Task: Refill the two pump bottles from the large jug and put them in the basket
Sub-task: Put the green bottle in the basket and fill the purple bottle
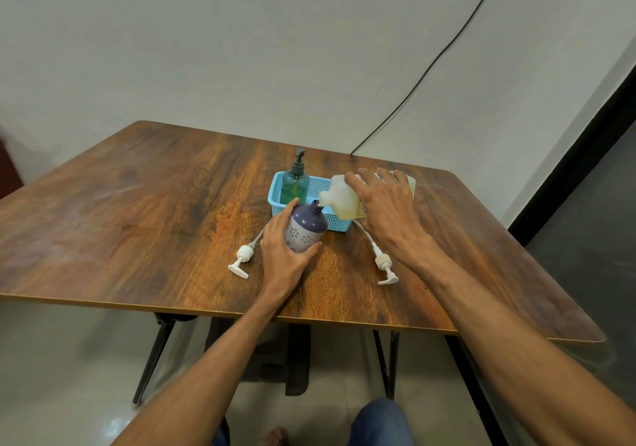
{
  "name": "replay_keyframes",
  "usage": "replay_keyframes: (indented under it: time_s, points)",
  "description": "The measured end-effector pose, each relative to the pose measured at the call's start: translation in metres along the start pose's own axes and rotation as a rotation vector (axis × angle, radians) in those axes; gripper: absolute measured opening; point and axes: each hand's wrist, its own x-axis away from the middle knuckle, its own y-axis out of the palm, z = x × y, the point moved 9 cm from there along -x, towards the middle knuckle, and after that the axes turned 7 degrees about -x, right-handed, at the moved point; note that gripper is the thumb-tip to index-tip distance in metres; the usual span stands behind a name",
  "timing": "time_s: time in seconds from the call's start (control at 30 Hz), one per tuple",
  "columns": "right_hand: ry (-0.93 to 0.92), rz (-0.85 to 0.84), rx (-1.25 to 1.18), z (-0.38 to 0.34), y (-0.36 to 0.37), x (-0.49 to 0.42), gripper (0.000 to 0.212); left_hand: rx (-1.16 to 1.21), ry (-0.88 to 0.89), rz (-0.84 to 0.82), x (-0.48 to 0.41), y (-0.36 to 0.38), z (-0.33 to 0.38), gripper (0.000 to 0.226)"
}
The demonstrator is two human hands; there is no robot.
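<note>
Two loose pumps (242,258) flank purple bottle (304,230); basket (274,193) behind.

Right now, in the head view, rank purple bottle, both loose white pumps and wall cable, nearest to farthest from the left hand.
1. Purple bottle, gripped by left hand.
2. Left pump, just beside.
3. Right pump, farther right.
4. Cable, back wall.

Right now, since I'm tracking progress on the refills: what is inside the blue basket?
One green pump bottle with its pump on stands in the blue basket's left end. The tilted jug and the right hand cover the right end, so anything there is hidden.
</note>
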Motion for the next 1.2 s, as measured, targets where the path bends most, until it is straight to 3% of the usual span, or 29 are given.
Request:
replay_keyframes:
  time_s: [1.2]
  points:
    - [0.0, -0.015, 0.022, 0.0011, 0.0017, -0.0021, 0.081, -0.015, -0.007, -0.006, 0.0006, 0.0017, -0.0011, 0.09]
